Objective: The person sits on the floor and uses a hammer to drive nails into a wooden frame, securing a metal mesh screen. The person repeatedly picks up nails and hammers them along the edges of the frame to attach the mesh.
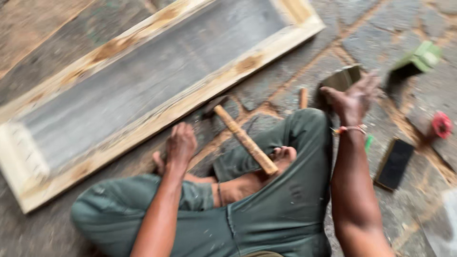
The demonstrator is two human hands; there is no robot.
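Now the right hand (354,97) grabs a metal blade (343,77) at twelve o'clock; the left hand (180,143) rests curled, holding nothing, with the hammer (243,138) at three o'clock.

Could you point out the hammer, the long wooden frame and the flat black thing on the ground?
hammer (245,140): head view, middle of its wooden handle.
wooden frame (157,116): head view, near long rail.
flat black object (395,164): head view, centre of its dark face.

Seated cross-legged on paving beside a long wooden frame (143,90), upper left.

Left hand (180,145) resting low by the frame; right hand (354,100) raised at a small box (343,77) (blurred); hammer (240,135) lying across the legs, centre.
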